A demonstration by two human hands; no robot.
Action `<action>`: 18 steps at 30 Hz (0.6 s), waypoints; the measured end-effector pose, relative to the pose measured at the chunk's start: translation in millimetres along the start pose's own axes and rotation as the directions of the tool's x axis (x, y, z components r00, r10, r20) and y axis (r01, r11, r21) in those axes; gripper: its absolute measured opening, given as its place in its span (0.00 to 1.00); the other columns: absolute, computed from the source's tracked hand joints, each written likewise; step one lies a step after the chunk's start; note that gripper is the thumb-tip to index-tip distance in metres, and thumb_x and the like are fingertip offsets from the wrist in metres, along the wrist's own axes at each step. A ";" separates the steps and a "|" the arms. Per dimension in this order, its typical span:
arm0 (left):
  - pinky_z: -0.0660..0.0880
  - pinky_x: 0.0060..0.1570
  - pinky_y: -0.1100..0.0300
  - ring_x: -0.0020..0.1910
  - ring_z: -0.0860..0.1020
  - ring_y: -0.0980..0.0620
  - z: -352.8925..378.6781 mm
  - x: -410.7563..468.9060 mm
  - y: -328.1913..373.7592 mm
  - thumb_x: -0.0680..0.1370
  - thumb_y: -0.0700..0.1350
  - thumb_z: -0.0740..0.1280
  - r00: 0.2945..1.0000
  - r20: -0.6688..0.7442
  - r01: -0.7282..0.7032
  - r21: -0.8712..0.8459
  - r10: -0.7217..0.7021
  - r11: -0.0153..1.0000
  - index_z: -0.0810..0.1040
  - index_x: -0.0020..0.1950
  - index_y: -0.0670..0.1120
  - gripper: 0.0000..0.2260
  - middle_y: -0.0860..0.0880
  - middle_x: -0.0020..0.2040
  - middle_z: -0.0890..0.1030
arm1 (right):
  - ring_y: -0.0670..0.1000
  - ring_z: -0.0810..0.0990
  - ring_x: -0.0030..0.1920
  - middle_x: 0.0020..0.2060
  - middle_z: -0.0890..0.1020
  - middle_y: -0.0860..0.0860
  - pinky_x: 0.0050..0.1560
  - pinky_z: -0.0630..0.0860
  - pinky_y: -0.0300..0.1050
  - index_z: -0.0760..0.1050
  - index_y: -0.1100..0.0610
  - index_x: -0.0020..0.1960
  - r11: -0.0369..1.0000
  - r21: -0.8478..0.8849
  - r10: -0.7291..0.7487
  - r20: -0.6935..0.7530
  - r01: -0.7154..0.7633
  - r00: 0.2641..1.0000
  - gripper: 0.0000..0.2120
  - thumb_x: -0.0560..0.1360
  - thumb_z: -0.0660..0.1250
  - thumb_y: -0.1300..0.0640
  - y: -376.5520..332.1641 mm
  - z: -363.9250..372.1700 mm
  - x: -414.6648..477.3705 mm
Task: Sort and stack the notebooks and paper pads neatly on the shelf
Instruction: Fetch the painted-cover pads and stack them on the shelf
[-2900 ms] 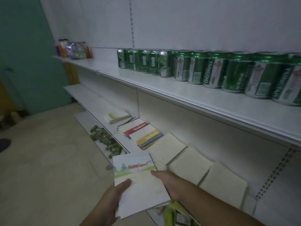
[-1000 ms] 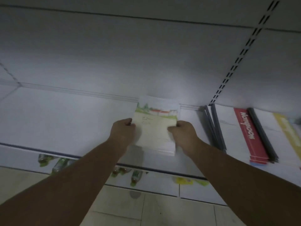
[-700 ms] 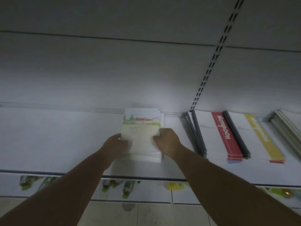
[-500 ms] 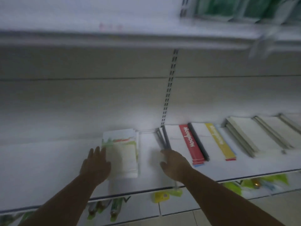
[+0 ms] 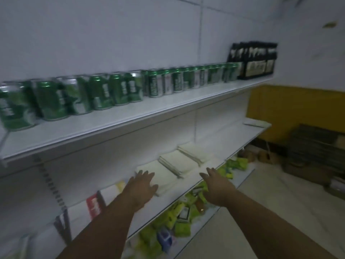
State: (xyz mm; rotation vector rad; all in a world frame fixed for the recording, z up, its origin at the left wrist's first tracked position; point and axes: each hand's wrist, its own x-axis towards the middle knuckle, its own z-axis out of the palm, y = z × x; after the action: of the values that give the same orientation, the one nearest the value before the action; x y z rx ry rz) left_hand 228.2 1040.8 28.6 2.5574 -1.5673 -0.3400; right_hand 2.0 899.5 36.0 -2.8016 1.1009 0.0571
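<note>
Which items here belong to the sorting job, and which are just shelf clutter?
Job: cream paper pads, red-banded notebooks, left hand, right hand.
Lying about: green cans, dark boxes, green packets below.

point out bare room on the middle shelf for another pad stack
Widest bare stretch: on the white metal shelf, between the farthest cream paper pad stack and the flat white item at its far end. A narrow front strip runs between left hand and right hand. Crowded leftward: packed cream stacks, then the red-banded notebook.
</note>
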 end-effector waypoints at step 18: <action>0.42 0.75 0.49 0.78 0.43 0.49 25.5 286.7 382.0 0.81 0.60 0.50 0.874 0.075 -0.486 0.144 0.481 0.862 0.48 0.79 0.52 0.28 0.47 0.79 0.46 | 0.57 0.43 0.77 0.78 0.45 0.56 0.74 0.51 0.55 0.49 0.51 0.78 0.964 -0.092 0.249 0.000 -0.248 0.968 0.33 0.77 0.60 0.49 359.2 -63.8 59.9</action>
State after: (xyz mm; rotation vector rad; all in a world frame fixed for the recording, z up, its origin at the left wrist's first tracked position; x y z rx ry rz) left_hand 17.7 611.9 51.8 2.1485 -2.2517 -0.2104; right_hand -199.2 589.9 55.5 -2.7173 1.4773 0.1520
